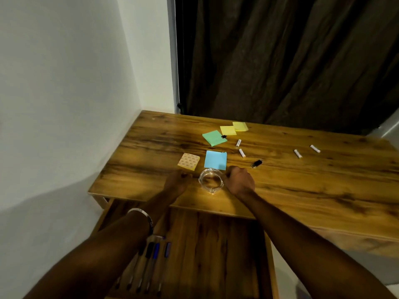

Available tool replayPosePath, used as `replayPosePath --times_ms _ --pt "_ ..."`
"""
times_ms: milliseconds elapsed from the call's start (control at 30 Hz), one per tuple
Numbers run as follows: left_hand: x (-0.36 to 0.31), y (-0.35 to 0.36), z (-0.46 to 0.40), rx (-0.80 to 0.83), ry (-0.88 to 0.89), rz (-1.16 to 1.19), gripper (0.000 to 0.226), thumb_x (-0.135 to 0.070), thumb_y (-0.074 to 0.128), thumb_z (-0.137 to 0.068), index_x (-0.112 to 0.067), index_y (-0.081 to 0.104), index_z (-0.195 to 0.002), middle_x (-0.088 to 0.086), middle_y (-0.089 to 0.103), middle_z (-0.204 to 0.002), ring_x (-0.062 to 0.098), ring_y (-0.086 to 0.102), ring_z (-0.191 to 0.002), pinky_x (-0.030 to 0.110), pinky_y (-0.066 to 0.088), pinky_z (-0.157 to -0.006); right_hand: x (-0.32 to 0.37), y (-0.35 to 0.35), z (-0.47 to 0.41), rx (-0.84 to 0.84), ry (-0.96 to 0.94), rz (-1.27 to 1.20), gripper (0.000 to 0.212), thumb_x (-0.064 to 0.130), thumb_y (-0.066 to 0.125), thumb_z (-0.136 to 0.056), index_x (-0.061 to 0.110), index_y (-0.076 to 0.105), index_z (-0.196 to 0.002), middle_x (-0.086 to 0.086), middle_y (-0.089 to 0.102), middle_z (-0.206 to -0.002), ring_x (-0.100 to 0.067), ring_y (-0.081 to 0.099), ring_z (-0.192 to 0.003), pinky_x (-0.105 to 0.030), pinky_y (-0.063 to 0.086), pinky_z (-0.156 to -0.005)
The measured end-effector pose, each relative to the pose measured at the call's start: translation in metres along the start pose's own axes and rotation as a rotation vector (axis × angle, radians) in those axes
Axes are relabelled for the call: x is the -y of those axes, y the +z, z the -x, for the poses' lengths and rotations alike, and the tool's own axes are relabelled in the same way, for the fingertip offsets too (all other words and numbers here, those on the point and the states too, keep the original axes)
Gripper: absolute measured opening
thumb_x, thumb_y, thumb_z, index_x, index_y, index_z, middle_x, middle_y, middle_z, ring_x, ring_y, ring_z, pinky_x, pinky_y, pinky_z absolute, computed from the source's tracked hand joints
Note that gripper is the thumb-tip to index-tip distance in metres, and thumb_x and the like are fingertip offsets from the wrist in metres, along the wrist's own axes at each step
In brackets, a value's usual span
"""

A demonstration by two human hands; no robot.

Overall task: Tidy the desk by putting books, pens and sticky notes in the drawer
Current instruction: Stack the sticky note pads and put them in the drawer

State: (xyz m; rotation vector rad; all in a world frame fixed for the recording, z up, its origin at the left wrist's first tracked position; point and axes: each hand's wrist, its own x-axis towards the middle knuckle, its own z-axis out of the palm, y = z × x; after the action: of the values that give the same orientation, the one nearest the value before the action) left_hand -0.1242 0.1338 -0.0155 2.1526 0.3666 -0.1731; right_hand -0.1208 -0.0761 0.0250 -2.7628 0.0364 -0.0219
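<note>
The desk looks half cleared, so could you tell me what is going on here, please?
A person is tidying a wooden desk into the open drawer below it. Several pens already lie in the drawer. Both hands sit on the desk beside a clear glass dish, the left hand and right hand with curled fingers. Blue, green, yellow and patterned sticky notes remain on the desk, with small white cylinders.

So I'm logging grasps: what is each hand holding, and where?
Right hand curls against the clear glass dish's right rim; left hand beside it: cannot tell.
</note>
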Motion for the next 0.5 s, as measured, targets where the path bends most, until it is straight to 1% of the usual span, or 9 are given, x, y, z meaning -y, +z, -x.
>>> replayPosePath --times_ms 33,100,200,267,400,433,467,500 --pt "-0.003 -0.001 -0.007 -0.004 -0.003 0.016 0.022 -0.034 0.059 -0.084 -0.015 0.068 -0.089 0.011 0.072 -0.096 0.03 0.067 -0.093 0.042 0.054 -0.081 0.003 0.001 -0.009 0.005 0.001 -0.006 0.035 0.048 0.055 -0.089 0.019 0.07 -0.102 -0.005 0.072 -0.098 -0.023 0.066 -0.088 -0.027 0.049 -0.065" --pt "-0.012 -0.005 -0.02 -0.011 -0.009 0.031 0.023 -0.031 0.059 -0.086 -0.012 0.07 -0.095 0.012 0.072 -0.098 0.03 0.067 -0.093 0.038 0.053 -0.078 0.006 0.003 -0.026 0.005 0.01 -0.016 0.032 0.042 0.055 -0.089 0.017 0.07 -0.103 -0.006 0.072 -0.099 -0.024 0.066 -0.088 -0.027 0.047 -0.064" --pt "-0.022 -0.009 -0.043 -0.018 -0.024 0.062 0.026 -0.03 0.058 -0.088 -0.01 0.069 -0.1 0.011 0.071 -0.101 0.028 0.065 -0.095 0.032 0.049 -0.075 0.009 0.006 -0.047 -0.011 0.034 -0.028 0.03 0.038 0.055 -0.09 0.016 0.071 -0.103 -0.006 0.072 -0.101 -0.024 0.067 -0.09 -0.03 0.052 -0.068" --pt "-0.026 -0.01 -0.061 -0.01 -0.037 0.078 0.025 -0.03 0.058 -0.088 -0.011 0.069 -0.1 0.009 0.071 -0.099 0.026 0.066 -0.092 0.03 0.048 -0.073 0.011 0.008 -0.062 -0.015 0.05 -0.029 0.03 0.037 0.055 -0.09 0.015 0.071 -0.103 -0.006 0.072 -0.101 -0.024 0.067 -0.09 -0.03 0.053 -0.069" --pt "-0.034 -0.007 -0.087 0.005 -0.04 0.117 0.022 -0.029 0.06 -0.089 -0.009 0.068 -0.096 0.008 0.072 -0.092 0.023 0.068 -0.084 0.035 0.054 -0.077 0.006 0.012 -0.086 -0.02 0.096 -0.077 0.028 0.035 0.056 -0.089 0.014 0.072 -0.098 -0.008 0.072 -0.096 -0.026 0.067 -0.088 -0.031 0.053 -0.07" --pt "-0.037 -0.006 -0.092 0.01 -0.038 0.128 0.022 -0.028 0.06 -0.09 -0.009 0.067 -0.096 0.009 0.071 -0.09 0.022 0.067 -0.081 0.035 0.055 -0.076 0.004 0.013 -0.092 -0.01 0.11 -0.095 0.027 0.034 0.057 -0.089 0.013 0.073 -0.097 -0.008 0.073 -0.094 -0.026 0.067 -0.088 -0.03 0.052 -0.07" --pt "-0.04 -0.004 -0.097 0.015 -0.043 0.141 0.021 -0.027 0.059 -0.091 -0.008 0.067 -0.095 0.009 0.07 -0.089 0.019 0.066 -0.076 0.032 0.055 -0.07 0.002 0.013 -0.098 0.004 0.124 -0.117 0.027 0.033 0.057 -0.089 0.013 0.073 -0.096 -0.009 0.073 -0.093 -0.026 0.068 -0.087 -0.029 0.051 -0.069" --pt "-0.043 -0.003 -0.102 0.027 -0.051 0.157 0.019 -0.025 0.059 -0.091 -0.008 0.066 -0.094 0.01 0.068 -0.087 0.016 0.063 -0.07 0.026 0.053 -0.061 0.0 0.013 -0.102 0.017 0.137 -0.141 0.027 0.031 0.058 -0.089 0.012 0.074 -0.096 -0.01 0.073 -0.093 -0.025 0.068 -0.086 -0.028 0.05 -0.069"
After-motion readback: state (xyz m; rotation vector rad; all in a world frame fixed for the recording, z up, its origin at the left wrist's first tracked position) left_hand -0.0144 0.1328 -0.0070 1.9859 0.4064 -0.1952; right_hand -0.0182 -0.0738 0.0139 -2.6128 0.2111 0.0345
